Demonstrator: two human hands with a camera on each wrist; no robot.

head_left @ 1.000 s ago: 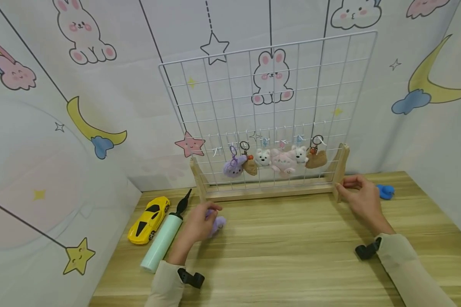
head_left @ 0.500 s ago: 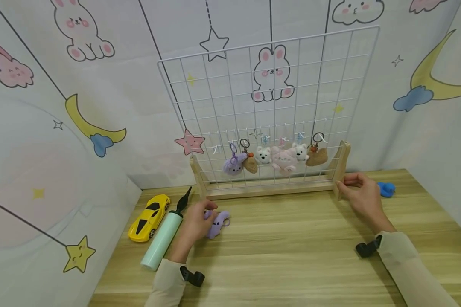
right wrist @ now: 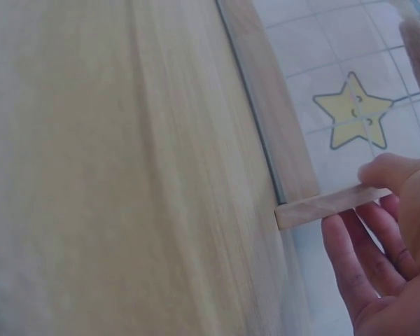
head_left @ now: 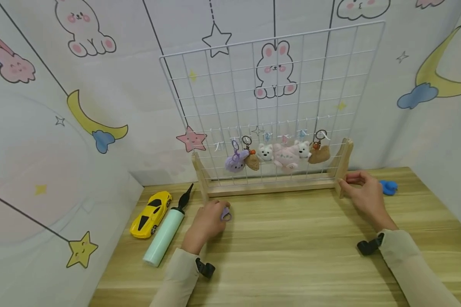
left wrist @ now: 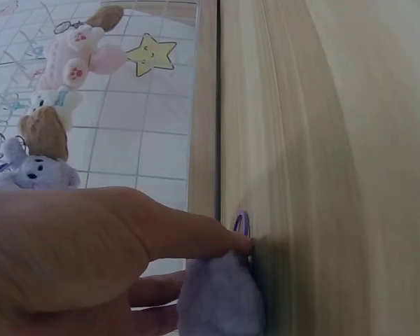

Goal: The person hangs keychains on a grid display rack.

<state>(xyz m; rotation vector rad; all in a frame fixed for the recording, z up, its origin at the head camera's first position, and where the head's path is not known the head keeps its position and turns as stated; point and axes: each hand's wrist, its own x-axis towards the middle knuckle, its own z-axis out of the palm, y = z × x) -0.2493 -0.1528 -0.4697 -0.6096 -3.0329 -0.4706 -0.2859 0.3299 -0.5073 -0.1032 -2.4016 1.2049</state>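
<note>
A purple plush keychain (left wrist: pixel 220 301) is gripped between the thumb and fingers of my left hand (head_left: pixel 209 219), low over the table in front of the rack's left end. In the head view only its ring and a bit of purple show past the fingers. My right hand (head_left: pixel 363 194) pinches the right wooden foot (right wrist: pixel 332 204) of the rack, thumb on one side and fingers on the other. White wire grid (head_left: pixel 276 85) stands upright in the wooden base (head_left: pixel 272 187). From its hooks hang a purple plush bunny (head_left: pixel 235 163), white bears, a pink plush (head_left: pixel 286 157) and brown plush charms (head_left: pixel 319 154).
To the left lie a yellow toy car (head_left: pixel 151 215) and a mint-green hand pump (head_left: pixel 165 236) with a black nozzle. Past my right hand sits a blue object (head_left: pixel 389 187). A printed cloth wall (head_left: pixel 138 76) closes off the back and sides.
My left hand has moved right and closed over the purple plush keychain, which lay showing beside it half a second ago. The right hand keeps its hold on the rack's foot.
</note>
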